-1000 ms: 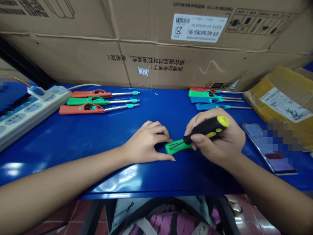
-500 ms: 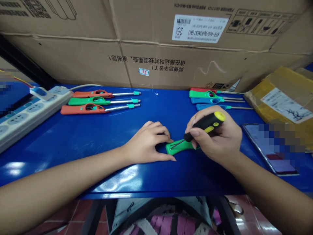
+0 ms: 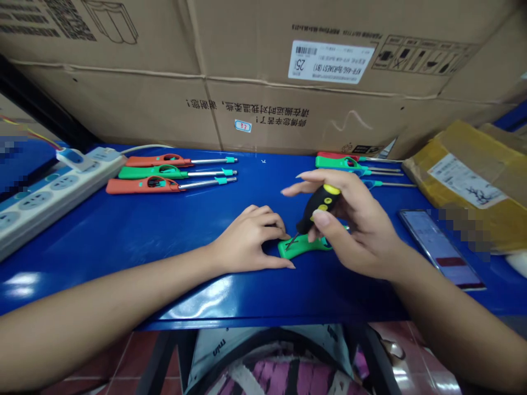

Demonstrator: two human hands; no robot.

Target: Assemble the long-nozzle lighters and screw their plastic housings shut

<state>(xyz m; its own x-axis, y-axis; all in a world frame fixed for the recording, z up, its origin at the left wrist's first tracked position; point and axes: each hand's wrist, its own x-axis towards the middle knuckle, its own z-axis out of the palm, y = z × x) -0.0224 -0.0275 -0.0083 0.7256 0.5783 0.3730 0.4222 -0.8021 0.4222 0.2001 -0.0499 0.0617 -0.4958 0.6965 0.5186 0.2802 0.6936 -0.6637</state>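
A green lighter (image 3: 305, 246) lies flat on the blue table, its handle end toward the left and much of its front part under my right hand. My left hand (image 3: 255, 240) rests on the table around that handle end, thumb on the near side and fingers on the far side. In my right hand (image 3: 354, 219) is a black and yellow screwdriver (image 3: 312, 211), pinched by the grip with the index finger stretched out past it. The screwdriver stands tilted, its tip at the slot in the lighter's handle.
Orange and green lighters (image 3: 144, 185) lie in a row at the left, beside a white power strip (image 3: 61, 186). More lighters (image 3: 337, 161) are at the back right. A phone (image 3: 440, 247) and a taped parcel (image 3: 436, 148) stand right. A large cardboard box (image 3: 247, 88) walls the back.
My right hand has loosened its wrap, with fingers now extended. The screwdriver has swung more upright, its handle moving left. My left hand keeps its place on the lighter.
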